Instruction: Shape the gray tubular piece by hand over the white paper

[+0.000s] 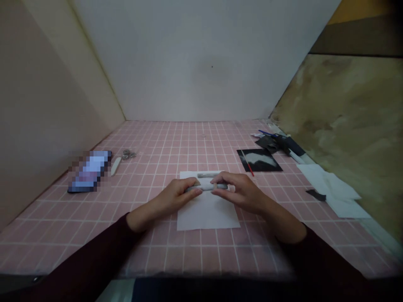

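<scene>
Sheet of white paper lies on the near middle of the pink-gridded bench, and a slim grey roll runs left to right over its far part. From where I stand, both hands have it: the left hand pinches the left end between thumb and fingers, and the right hand grips the right end the same way. The middle shows between them. It's dim, so I can't tell whether the roll rests on the paper or is held just above it.

This looks like a steady two-handed hold; any shift of the roll would call for both hands to move together. A shorter grey piece lies just beyond, near enough for the right fingers to knock.

Right of the paper, a red-tipped stick crosses a black sheet. Farther right are dark scraps and loose white papers. Over on the left lie a phone, a pale flat strip and a small metallic cluster, all well apart from the hands.
</scene>
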The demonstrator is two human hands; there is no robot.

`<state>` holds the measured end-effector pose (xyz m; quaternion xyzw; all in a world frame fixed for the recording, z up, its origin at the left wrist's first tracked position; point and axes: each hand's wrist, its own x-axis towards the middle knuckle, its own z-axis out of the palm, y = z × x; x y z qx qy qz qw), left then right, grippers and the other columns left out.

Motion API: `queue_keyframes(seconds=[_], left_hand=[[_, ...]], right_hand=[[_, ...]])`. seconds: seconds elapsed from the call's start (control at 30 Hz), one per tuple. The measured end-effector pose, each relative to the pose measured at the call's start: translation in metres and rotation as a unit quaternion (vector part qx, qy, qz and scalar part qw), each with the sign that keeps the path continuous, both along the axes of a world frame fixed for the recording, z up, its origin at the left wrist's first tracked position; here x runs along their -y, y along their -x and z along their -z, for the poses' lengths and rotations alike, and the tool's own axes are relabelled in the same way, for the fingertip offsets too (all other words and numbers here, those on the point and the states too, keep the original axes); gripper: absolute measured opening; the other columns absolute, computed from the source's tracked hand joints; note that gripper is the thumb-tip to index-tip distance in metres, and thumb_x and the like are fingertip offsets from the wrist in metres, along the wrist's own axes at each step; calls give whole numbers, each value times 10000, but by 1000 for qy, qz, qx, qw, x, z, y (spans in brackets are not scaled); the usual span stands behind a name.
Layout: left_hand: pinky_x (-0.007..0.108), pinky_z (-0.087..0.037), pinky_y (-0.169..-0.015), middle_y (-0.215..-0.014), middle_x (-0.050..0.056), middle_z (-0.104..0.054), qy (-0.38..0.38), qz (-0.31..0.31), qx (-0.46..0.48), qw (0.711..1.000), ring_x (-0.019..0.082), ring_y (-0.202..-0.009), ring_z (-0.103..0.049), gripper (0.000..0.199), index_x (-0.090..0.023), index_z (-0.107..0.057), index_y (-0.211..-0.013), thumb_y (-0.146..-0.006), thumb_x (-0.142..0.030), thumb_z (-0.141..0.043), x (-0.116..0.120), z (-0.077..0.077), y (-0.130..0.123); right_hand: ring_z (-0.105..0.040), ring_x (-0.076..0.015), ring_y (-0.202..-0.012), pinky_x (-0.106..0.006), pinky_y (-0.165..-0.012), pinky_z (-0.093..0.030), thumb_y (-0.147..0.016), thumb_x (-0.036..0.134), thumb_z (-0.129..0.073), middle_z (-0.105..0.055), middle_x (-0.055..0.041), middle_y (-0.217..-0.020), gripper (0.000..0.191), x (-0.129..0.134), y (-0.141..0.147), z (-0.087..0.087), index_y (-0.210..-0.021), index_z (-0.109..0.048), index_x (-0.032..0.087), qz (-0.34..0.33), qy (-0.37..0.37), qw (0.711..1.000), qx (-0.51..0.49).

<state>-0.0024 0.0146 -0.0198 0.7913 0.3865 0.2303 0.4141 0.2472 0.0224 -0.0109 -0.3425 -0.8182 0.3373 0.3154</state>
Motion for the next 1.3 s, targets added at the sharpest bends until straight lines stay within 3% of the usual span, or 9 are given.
queue_keyframes(seconds=[0.13, 0.23, 0.53, 0.73, 0.93, 1.1, 1.3], left_hand=[[253, -378, -615, -729, -7, -560, -167, 10, -60, 984, 133, -646, -506, 217, -180, -533, -834, -984, -320, -464, 3, 2, -3], [246, -379, -579, -703, -8, -570, -197, 27, -67, 978, 130, -600, -505, 222, -189, -522, -832, -996, -320, -449, 3, 9, -4], [254, -382, -583, -712, -17, -554, -179, 31, -77, 980, 130, -601, -507, 213, -196, -487, -842, -1013, -308, -427, -2, 5, 3], [263, -388, -584, -699, -27, -530, -150, 39, -71, 985, 127, -581, -480, 241, -201, -470, -847, -1029, -343, -398, 2, 4, -1], [259, -388, -618, -751, -17, -528, -151, 10, -93, 984, 133, -636, -497, 246, -198, -462, -846, -1024, -349, -384, -1, -6, 6], [259, -377, -618, -719, -23, -511, -135, 48, -87, 986, 133, -626, -492, 256, -200, -467, -838, -1025, -360, -393, -2, -3, 6], [258, -362, -613, -730, -25, -500, -128, 22, -75, 989, 126, -625, -477, 275, -198, -452, -814, -1023, -368, -393, -3, -3, 6]], right_hand=[[-667, -154, -678, -273, -644, -509, -922, 363, -648, -718, -32, -744, 204, 0, 9, 4, -880, -687, 167, -18, 115, 993, -17], [-652, -157, -715, -278, -665, -492, -913, 349, -662, -714, -24, -787, 168, 3, 15, 6, -902, -687, 183, -14, 51, 999, 2], [-675, -195, -828, -314, -732, -524, -931, 304, -642, -719, -62, -939, 124, -1, 1, 4, -1012, -630, 210, -10, -85, 995, 46], [-678, -247, -911, -515, -1024, -453, -953, 303, -607, -716, -72, -952, 119, 3, 16, 6, -1032, -597, 214, -23, -186, 978, 87], [-650, -223, -817, -354, -757, -516, -932, 305, -642, -682, -62, -875, 127, -3, 1, 0, -987, -590, 203, 36, -207, 977, 42], [-664, -213, -834, -322, -738, -518, -953, 282, -613, -700, -79, -928, 122, 2, 6, 4, -1020, -599, 182, -23, -218, 974, 58], [-662, -189, -802, -294, -716, -513, -956, 278, -617, -695, -67, -904, 126, 2, 4, 2, -1034, -596, 181, 8, -206, 978, 36]])
